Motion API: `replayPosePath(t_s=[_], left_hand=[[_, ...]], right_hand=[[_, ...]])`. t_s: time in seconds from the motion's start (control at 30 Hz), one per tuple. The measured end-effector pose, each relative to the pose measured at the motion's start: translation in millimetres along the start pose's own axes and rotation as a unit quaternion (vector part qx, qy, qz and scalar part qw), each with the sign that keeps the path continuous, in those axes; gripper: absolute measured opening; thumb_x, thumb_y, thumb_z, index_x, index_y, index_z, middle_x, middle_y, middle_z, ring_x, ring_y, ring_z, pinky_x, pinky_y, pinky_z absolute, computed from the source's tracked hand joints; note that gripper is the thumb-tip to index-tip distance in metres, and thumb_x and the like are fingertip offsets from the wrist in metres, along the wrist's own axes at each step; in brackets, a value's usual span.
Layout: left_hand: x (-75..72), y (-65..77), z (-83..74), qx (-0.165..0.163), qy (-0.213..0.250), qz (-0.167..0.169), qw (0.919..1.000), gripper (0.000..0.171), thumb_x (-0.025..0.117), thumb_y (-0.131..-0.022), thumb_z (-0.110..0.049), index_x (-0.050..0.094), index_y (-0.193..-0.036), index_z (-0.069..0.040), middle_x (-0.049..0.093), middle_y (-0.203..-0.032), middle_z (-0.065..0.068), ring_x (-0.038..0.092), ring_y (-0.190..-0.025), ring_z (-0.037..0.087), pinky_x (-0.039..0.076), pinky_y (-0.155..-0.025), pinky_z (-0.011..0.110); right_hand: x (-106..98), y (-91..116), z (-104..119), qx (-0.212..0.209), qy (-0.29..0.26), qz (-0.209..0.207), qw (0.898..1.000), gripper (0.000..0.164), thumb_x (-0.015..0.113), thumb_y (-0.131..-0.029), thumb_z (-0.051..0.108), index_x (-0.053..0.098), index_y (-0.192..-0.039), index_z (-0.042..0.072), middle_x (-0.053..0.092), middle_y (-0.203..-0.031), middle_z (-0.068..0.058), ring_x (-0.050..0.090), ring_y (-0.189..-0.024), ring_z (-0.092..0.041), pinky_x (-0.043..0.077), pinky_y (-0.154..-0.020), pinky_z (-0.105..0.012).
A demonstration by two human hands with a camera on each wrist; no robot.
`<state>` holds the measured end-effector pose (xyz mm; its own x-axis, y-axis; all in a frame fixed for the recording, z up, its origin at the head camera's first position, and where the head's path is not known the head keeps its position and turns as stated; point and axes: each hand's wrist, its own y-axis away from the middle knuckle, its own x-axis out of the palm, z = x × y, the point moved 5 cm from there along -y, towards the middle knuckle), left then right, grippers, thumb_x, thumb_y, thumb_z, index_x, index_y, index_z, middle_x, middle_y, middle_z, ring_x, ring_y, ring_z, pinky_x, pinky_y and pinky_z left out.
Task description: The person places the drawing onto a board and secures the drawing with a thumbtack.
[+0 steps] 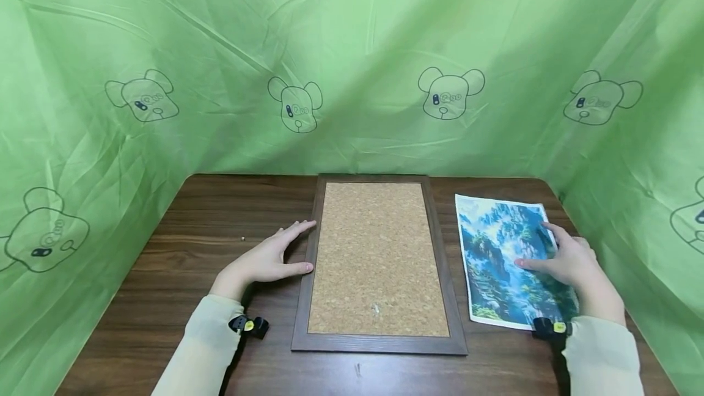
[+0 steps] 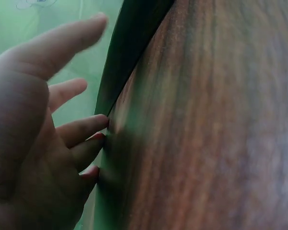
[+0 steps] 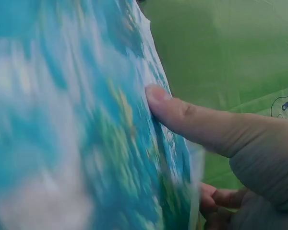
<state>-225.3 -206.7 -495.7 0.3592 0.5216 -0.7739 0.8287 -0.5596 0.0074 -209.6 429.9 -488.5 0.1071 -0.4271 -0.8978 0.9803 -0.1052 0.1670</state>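
A cork board [image 1: 379, 255] with a dark brown wooden frame lies flat on the table, its long sides running away from me. My left hand [image 1: 269, 260] is at the left side of this frame, thumb and fingers spread, fingertips right at its edge. In the left wrist view, lower fingertips of the left hand [image 2: 53, 139] reach the wooden tabletop. Right of the board lies a printed landscape picture [image 1: 495, 261] of blue misty mountains. My right hand [image 1: 574, 267] holds its right edge; in the right wrist view the thumb [image 3: 182, 115] presses the printed face, other fingers behind the edge.
The dark wood-grain table [image 1: 181, 274] is bordered by a green cloth backdrop [image 1: 363, 66] with bear-head outlines. A tiny light speck [image 1: 242, 239] sits left of the board. Small shiny marks [image 1: 376, 308] show on the lower cork.
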Motion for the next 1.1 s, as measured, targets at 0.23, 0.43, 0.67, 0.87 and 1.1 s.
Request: replayPosePath(t_s=[0.23, 0.43, 0.67, 0.87, 1.1], left_hand=[[-0.6, 2.9, 0.5, 0.0, 0.007, 0.014, 0.9999, 0.094, 0.078, -0.101, -0.049, 0.029, -0.174, -0.016, 0.027, -0.178, 0.02, 0.021, -0.166, 0.041, 0.013, -0.132, 0.065], [0.4, 4.4, 1.6, 0.0, 0.012, 0.018, 0.9998, 0.096, 0.078, -0.101, -0.051, 0.029, -0.175, -0.016, 0.026, -0.178, 0.02, 0.018, -0.166, 0.041, 0.01, -0.132, 0.066], [2.8, 5.4, 3.5, -0.027, 0.012, 0.032, 0.9991, 0.099, 0.077, -0.099, -0.058, 0.026, -0.176, -0.023, 0.023, -0.18, 0.018, 0.013, -0.167, 0.04, 0.008, -0.132, 0.067], [3.3, 5.2, 3.3, -0.047, 0.018, 0.038, 0.998, 0.101, 0.078, -0.097, -0.061, 0.026, -0.176, -0.026, 0.02, -0.18, 0.017, 0.009, -0.167, 0.043, 0.009, -0.13, 0.07], [3.9, 5.2, 5.7, -0.057, 0.015, 0.039, 0.9975, 0.101, 0.078, -0.096, -0.064, 0.026, -0.176, -0.03, 0.02, -0.181, 0.014, 0.007, -0.166, 0.048, 0.013, -0.128, 0.074]], right_hand=[[-3, 1, -5, 0.005, -0.031, 0.029, 0.999, 0.123, 0.086, -0.091, 0.059, 0.014, -0.173, 0.002, 0.023, -0.159, -0.053, 0.031, -0.135, -0.078, 0.04, -0.096, -0.086], [-10, 6, -2, -0.015, -0.093, 0.044, 0.995, 0.091, 0.072, -0.103, 0.02, 0.017, -0.173, 0.0, 0.026, -0.157, -0.053, 0.042, -0.129, -0.071, 0.048, -0.091, -0.077], [-17, 7, 5, -0.036, -0.131, 0.013, 0.991, 0.082, 0.068, -0.11, 0.025, 0.022, -0.172, -0.002, 0.044, -0.148, -0.051, 0.063, -0.117, -0.058, 0.059, -0.076, -0.043], [-29, 12, 14, -0.046, -0.149, -0.027, 0.987, 0.075, 0.065, -0.112, 0.031, 0.029, -0.173, 0.006, 0.056, -0.141, -0.045, 0.071, -0.088, -0.026, 0.053, -0.065, -0.031], [-37, 17, 18, -0.041, -0.223, -0.061, 0.972, 0.072, 0.068, -0.111, 0.031, 0.033, -0.174, 0.025, 0.069, -0.114, -0.025, 0.065, -0.062, -0.014, 0.055, -0.053, -0.036]])
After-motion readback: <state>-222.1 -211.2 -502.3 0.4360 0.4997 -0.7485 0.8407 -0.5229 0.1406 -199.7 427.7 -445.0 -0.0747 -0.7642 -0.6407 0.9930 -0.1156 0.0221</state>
